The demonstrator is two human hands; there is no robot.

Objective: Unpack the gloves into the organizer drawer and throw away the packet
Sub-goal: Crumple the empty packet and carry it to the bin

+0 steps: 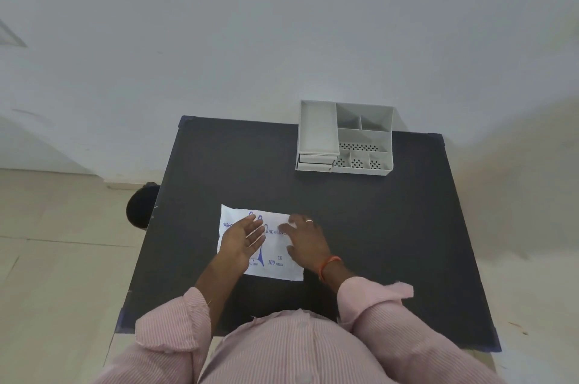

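Note:
A flat white glove packet with blue print lies on the dark table, near its front middle. My left hand hovers over the packet's left half, fingers apart, palm turned inward. My right hand rests flat on the packet's right edge, fingers spread, holding nothing. A white desk organizer with several compartments and small closed drawers at its front left stands at the table's far right.
A round black bin stands on the tiled floor beside the table's left edge. A pale wall runs behind the table. Bare table surface lies between the packet and the organizer.

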